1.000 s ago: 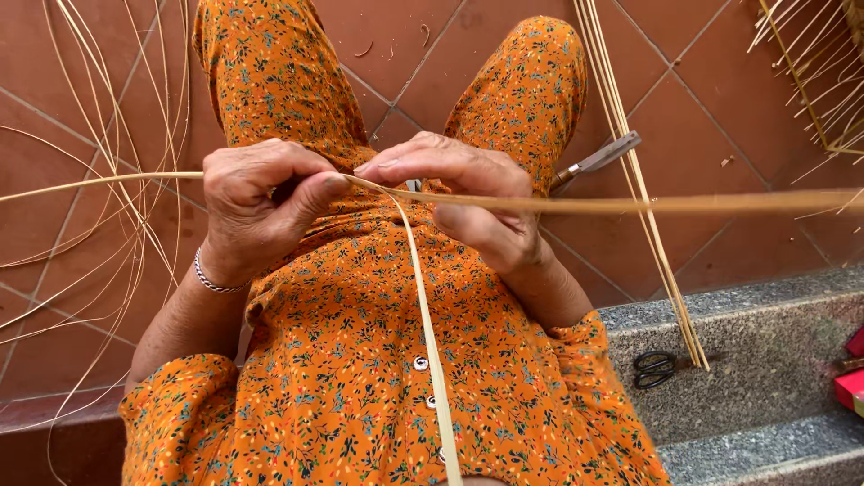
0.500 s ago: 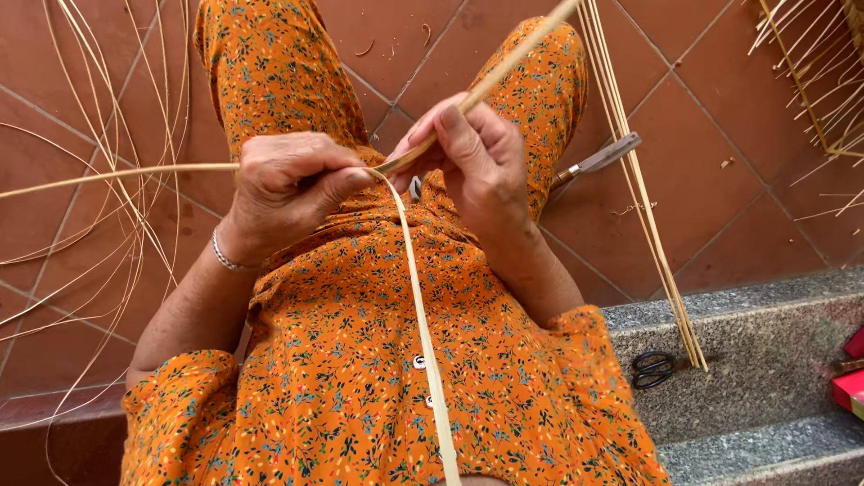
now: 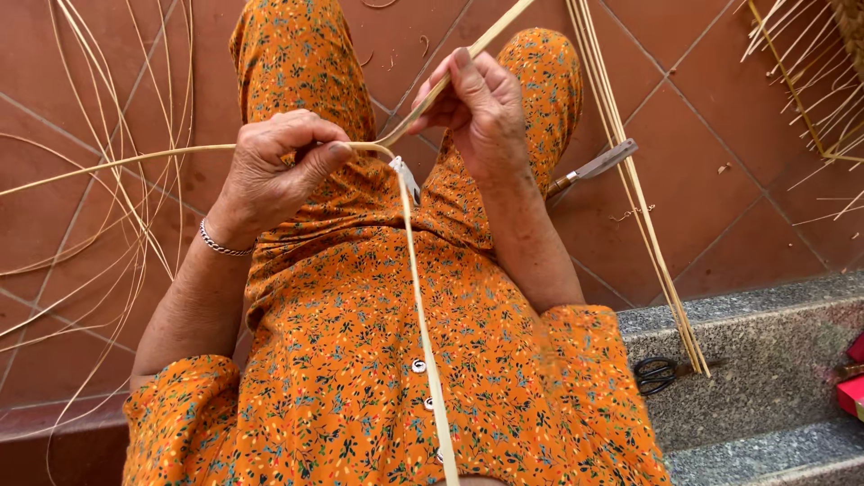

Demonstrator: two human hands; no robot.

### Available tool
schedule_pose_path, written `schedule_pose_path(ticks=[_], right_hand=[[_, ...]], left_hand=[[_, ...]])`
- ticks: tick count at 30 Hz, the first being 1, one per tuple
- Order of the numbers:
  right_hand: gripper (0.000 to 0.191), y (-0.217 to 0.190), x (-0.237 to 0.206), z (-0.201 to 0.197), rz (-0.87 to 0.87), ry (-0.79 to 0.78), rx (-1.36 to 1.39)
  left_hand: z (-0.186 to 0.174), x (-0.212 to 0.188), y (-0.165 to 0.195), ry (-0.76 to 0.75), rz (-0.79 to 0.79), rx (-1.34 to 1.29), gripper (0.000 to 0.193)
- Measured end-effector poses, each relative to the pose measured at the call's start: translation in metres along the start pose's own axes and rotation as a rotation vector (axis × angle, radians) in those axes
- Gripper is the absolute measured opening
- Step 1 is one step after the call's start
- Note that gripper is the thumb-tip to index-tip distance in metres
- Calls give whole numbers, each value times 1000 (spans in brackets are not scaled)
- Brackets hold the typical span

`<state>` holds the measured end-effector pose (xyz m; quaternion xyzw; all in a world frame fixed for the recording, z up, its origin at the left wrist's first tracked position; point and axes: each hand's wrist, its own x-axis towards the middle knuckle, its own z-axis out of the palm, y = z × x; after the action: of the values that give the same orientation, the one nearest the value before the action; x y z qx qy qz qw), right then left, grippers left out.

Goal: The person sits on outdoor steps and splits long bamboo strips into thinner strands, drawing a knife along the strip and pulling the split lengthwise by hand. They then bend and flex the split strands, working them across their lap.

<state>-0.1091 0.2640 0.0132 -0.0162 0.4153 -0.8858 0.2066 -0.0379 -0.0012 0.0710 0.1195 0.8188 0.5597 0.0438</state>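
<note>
The left hand is closed in a fist around the split end of a bamboo strip, thumb pressed onto the peeled layers so they stay pinned at the fork. From that fist one thin sliver runs off to the left over the tiled floor, and a flat pale band hangs down over the orange floral lap. The right hand pinches the unsplit length between thumb and fingers, angling it up and away, probably so the split opens cleanly; a small blade may sit at the fork, but it is too hidden to be sure.

Against the frame a second ago, the strip has swung from lying level across the knees to pointing steeply up to the right, and the right hand has risen with it
</note>
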Motion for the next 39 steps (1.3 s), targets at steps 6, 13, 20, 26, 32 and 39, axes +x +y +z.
schedule_pose_path(ticks=[6,13,20,26,32,39], right_hand=[[32,14,16,-23,49,44,36],[31,12,42,-39,-4,33,-48],[32,1,63,-39,30,124,-75],[33,-9,78,-27,34,211,-154],[32,-24,97,-11,39,257,-213],[30,-31,109,4,27,398,-277]], left_hand=[[-1,7,-8,-32,-9,78,7],[1,12,-26,-9,-179,-61,7],[5,22,-45,10,-126,-144,10],[2,28,-60,-2,-187,-215,11],[-6,43,-75,-4,-193,-270,12],[-14,56,-73,-36,-276,-268,11]])
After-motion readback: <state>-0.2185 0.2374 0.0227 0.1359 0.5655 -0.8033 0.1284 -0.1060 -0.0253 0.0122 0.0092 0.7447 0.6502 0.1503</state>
